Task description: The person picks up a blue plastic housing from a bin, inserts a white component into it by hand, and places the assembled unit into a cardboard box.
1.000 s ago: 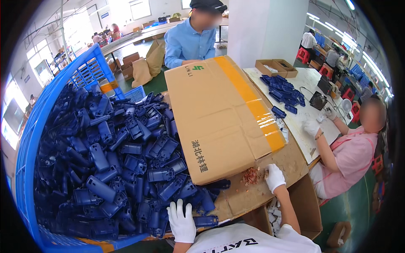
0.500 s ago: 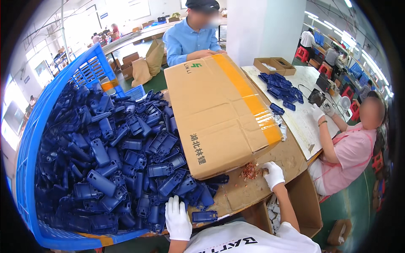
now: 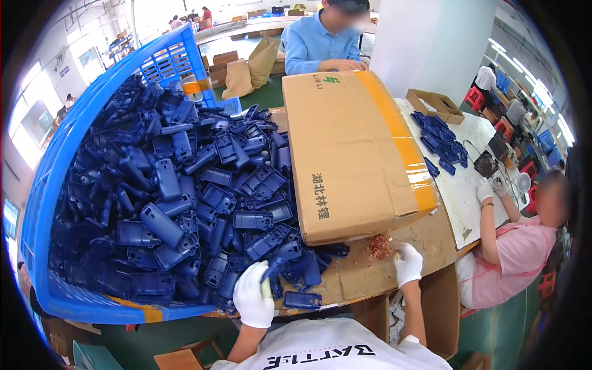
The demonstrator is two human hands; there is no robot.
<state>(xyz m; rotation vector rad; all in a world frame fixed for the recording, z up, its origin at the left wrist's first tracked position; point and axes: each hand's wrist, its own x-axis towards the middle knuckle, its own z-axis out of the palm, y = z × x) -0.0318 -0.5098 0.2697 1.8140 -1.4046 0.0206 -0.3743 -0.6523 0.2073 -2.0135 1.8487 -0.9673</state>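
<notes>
My left hand (image 3: 254, 295), in a white glove, grips a dark blue plastic housing (image 3: 272, 271) at the near edge of a big heap of blue housings (image 3: 179, 191) that spills from a tilted blue crate (image 3: 68, 166). My gloved right hand (image 3: 407, 263) rests on the cardboard work surface (image 3: 364, 277), fingertips in a small pile of copper-coloured parts (image 3: 378, 246). Its fingers are curled over the pile; I cannot tell whether it holds any. One loose housing (image 3: 301, 300) lies between my hands.
A large taped cardboard box (image 3: 351, 148) lies beside the heap. A person in a blue shirt (image 3: 320, 43) stands behind it. At right a person in pink (image 3: 518, 246) works at a white table (image 3: 468, 185) with more blue housings (image 3: 439, 137) and a small carton (image 3: 438, 105).
My left hand has moved up into the edge of the heap and closed on a blue housing. My right hand has stayed at the copper-coloured parts. The view has shifted closer.
</notes>
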